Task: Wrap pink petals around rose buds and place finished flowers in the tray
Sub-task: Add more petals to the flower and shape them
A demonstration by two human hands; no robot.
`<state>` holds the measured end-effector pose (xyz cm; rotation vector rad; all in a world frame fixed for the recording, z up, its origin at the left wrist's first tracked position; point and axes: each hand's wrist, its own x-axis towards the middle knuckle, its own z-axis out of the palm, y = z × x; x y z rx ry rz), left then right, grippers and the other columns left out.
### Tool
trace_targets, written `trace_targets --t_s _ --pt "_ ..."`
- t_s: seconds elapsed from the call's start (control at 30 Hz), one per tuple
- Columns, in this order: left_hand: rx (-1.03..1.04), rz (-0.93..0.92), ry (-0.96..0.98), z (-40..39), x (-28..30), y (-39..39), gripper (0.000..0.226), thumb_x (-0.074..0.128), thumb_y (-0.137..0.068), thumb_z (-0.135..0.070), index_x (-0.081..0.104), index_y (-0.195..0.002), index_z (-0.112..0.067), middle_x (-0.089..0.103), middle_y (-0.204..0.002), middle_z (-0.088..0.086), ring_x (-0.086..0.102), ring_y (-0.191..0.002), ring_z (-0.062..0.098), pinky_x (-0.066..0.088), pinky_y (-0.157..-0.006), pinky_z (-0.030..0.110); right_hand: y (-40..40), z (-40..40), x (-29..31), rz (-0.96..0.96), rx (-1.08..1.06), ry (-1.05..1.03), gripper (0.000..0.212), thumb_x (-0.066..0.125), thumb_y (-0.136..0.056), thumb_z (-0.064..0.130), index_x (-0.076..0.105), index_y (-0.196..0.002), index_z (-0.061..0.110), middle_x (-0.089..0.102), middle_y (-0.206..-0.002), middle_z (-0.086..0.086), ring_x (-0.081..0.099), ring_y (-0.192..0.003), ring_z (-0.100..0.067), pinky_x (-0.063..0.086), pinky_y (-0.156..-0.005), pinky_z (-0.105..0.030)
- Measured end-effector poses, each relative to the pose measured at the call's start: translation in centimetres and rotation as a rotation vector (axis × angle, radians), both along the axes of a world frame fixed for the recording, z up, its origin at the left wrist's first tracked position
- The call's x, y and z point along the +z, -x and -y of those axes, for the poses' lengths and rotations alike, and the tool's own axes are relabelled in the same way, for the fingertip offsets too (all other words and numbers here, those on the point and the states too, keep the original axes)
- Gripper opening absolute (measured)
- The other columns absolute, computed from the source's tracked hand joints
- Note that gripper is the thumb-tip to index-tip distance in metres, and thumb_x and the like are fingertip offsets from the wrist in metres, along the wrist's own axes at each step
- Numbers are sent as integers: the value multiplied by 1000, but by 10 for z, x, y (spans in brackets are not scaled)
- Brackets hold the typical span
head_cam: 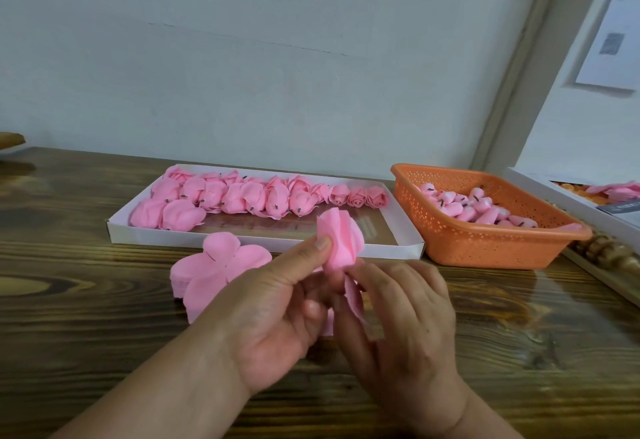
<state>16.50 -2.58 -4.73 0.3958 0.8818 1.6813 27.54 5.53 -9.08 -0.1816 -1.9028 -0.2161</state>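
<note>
Many finished flowers (239, 196) already fill the far rows of the tray (242, 241), while its near half shows bare, so the job looks roughly midway. Both hands work one flower above the bench (86, 300): the left hand (277, 307) pinches a partly wrapped bud (341, 244) with thumb on the folded petals, and the right hand (405, 314) grips a loose petal (353, 296) at its base. Still to use are a stack of petals (214, 265) beside the left hand and plenty of buds (474, 210) in the orange basket (485, 244) right of the tray.
</note>
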Motion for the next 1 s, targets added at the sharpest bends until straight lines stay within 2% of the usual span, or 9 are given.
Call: trace_targets --t_s 0.1,0.27,0.37,0.57,0.67,0.87,0.93,0.97,1.0 --pt "-2 40 12 1 2 3 12 71 -61 -16 77 -64 -7 67 -64 8 59 -43 8 34 -30 10 -1 3 3 -24 96 157 13 63 -82 12 67 -93 7 68 -82 -4 59 -72 -14 48 -65 -34" --pt "-12 -46 82 4 4 7 9 73 -61 -16 77 -65 -9 62 -61 6 55 -42 8 30 -29 10 -9 5 23 3 356 520 16 67 -76 -1 71 -86 12 65 -82 3 60 -78 -5 46 -67 -13" --pt "13 -72 118 5 6 7 6 74 -60 -16 76 -58 -10 60 -56 6 53 -40 8 29 -28 11 -15 0 35 53 352 608 13 65 -78 4 70 -81 15 66 -74 6 61 -68 -7 47 -62 -15" --pt "21 -42 116 3 11 7 4 75 -56 -14 74 -54 -10 57 -55 5 52 -38 8 28 -28 10 -17 -1 38 -25 573 1070 7 60 -82 3 64 -76 2 65 -61 -14 58 -47 -13 48 -48 -23" --pt "13 -54 111 3 12 6 6 74 -57 -14 73 -52 -13 56 -54 3 48 -37 6 27 -28 10 -18 0 37 -43 576 1081 6 66 -83 0 64 -77 0 65 -59 -11 55 -45 -13 45 -45 -21" --pt "-16 -88 53 4 10 8 7 71 -60 -17 74 -55 -13 51 -51 0 37 -35 3 27 -30 11 -22 7 35 -53 535 927 22 62 -71 35 68 -83 18 67 -68 -5 61 -56 -10 49 -52 -21" --pt "-1 -96 40 3 7 9 8 73 -65 -16 76 -64 -8 56 -57 7 50 -45 8 45 -50 16 -24 7 32 -45 566 900 21 58 -72 29 68 -87 18 67 -69 -6 62 -57 -17 50 -55 -25" --pt "1 -95 34 3 5 10 12 75 -67 -15 76 -73 -4 58 -62 11 56 -56 12 49 -63 22 -26 6 32 -15 543 825 22 56 -73 24 68 -92 18 67 -73 -3 62 -60 -18 50 -59 -25" --pt "9 -102 39 4 5 9 17 75 -67 -15 75 -77 -2 58 -60 12 54 -59 14 46 -64 22 -28 5 32 41 483 691 26 55 -74 18 66 -98 18 67 -81 2 62 -66 -16 50 -64 -24"
